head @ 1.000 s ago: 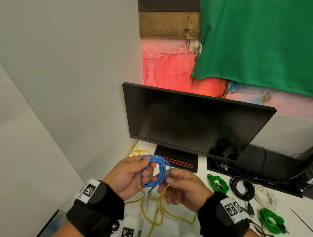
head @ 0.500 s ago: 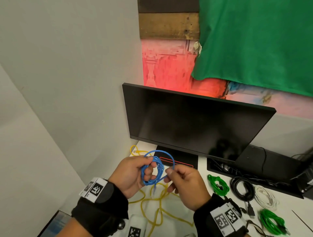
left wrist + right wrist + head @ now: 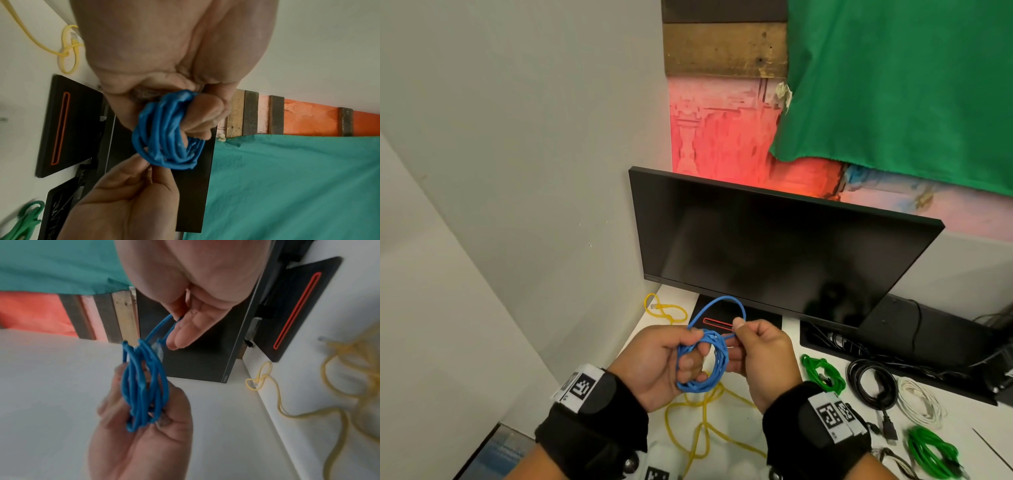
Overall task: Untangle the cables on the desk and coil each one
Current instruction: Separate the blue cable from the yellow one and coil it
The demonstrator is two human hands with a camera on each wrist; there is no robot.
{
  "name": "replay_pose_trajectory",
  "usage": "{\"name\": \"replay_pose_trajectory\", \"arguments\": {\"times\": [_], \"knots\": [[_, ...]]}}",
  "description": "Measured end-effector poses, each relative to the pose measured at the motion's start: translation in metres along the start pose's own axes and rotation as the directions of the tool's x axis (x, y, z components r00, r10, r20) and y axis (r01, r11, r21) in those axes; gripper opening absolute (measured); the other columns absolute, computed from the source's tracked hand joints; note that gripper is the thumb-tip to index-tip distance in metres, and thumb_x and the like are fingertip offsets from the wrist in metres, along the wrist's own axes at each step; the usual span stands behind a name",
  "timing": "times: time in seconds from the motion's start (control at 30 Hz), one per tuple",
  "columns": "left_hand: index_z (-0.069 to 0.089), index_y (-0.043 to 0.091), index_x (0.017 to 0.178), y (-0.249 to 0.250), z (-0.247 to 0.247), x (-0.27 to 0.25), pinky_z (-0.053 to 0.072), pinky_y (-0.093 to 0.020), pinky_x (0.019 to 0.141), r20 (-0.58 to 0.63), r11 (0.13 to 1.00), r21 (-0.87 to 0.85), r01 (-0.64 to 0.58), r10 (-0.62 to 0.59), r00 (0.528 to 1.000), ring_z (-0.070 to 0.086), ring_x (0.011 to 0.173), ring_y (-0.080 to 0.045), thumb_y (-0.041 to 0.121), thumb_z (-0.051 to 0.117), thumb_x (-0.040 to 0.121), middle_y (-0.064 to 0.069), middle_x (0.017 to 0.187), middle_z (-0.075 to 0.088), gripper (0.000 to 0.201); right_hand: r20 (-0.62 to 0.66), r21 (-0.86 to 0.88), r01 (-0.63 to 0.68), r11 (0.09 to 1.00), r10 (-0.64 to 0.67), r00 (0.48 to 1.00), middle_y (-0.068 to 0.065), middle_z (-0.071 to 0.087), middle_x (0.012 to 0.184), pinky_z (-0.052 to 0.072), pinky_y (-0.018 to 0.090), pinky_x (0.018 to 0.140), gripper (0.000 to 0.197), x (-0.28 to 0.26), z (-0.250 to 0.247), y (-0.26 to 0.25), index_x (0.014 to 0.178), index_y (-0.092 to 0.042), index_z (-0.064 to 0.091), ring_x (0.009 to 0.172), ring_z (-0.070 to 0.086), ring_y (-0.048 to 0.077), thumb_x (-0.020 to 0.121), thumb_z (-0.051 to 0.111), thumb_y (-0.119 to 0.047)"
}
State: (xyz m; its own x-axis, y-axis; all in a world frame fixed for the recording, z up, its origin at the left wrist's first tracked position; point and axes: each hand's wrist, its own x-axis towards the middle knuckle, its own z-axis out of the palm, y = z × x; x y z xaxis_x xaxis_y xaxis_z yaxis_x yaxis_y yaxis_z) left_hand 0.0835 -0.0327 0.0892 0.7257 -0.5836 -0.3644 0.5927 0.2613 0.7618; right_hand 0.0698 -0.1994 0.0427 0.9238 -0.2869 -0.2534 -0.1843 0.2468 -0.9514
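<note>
Clamped in our left hand [image 3: 654,366], lower centre, the blue cable [image 3: 703,363] coil held; our right hand [image 3: 760,356] pinched its loose loop. Slack pinch risked unravelling.

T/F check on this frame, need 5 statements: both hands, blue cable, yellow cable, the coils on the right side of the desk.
1. The left hand holds the coiled part of the blue cable. True.
2. The right hand is empty. False: it pinches a loose loop of the blue cable that rises in front of the monitor.
3. The yellow cable is neatly coiled. False: it lies sprawled in loose loops on the desk under the hands.
4. Two green coils lie on the desk to the right of the hands. True.
5. The black coil is held in a hand. False: it lies on the desk between a green coil and a white coil.
</note>
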Motion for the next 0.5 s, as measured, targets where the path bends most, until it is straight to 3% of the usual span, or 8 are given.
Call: {"name": "replay_pose_trajectory", "arguments": {"times": [0.17,0.3,0.43,0.5], "knots": [[0.062,0.004,0.065,0.002,-0.002,-0.001,0.048,-0.028,0.053,-0.016,0.999,-0.039,-0.021,0.021,1.000,0.035,0.037,-0.013,0.017,0.049,0.083,-0.001,0.042,0.038,0.026,0.097,0.189,-0.177,0.966,0.161,0.982,0.014,0.066,0.066,0.054,0.028,0.045,0.026,-0.002,-0.001,-0.002,0.094,0.000,0.063,0.051,0.065,0.021,0.101,0.055,-0.023],[0.061,0.002,0.064,0.000,0.001,0.001,0.045,-0.028,0.054,0.009,0.999,0.009,-0.038,0.038,0.999,0.034,0.037,-0.014,0.015,0.049,0.082,-0.003,0.041,0.040,0.026,0.304,0.170,-0.283,0.944,0.224,0.926,0.027,0.070,0.090,0.059,0.038,0.062,0.032,-0.010,0.003,0.002,0.105,0.006,0.068,0.070,0.069,0.033,0.101,0.053,-0.021],[0.061,0.002,0.063,-0.004,-0.005,0.002,0.044,-0.029,0.053,-0.020,0.998,0.046,-0.051,0.052,0.998,0.033,0.038,-0.014,0.016,0.050,0.081,-0.004,0.041,0.039,0.025,0.293,0.151,-0.288,0.946,0.235,0.927,0.016,0.070,0.084,0.057,0.039,0.067,0.032,-0.010,0.002,-0.003,0.078,-0.014,0.075,0.074,0.069,0.026,0.099,0.055,-0.025],[0.060,0.002,0.063,-0.006,-0.009,0.003,0.044,-0.029,0.053,-0.027,0.996,0.062,-0.062,0.063,0.998,0.033,0.040,-0.016,0.017,0.052,0.080,-0.005,0.042,0.038,0.024,0.269,0.132,-0.289,0.948,0.247,0.931,0.012,0.069,0.079,0.055,0.035,0.064,0.031,-0.009,0.001,-0.005,0.076,-0.015,0.072,0.069,0.068,0.024,0.099,0.056,-0.026]]}}
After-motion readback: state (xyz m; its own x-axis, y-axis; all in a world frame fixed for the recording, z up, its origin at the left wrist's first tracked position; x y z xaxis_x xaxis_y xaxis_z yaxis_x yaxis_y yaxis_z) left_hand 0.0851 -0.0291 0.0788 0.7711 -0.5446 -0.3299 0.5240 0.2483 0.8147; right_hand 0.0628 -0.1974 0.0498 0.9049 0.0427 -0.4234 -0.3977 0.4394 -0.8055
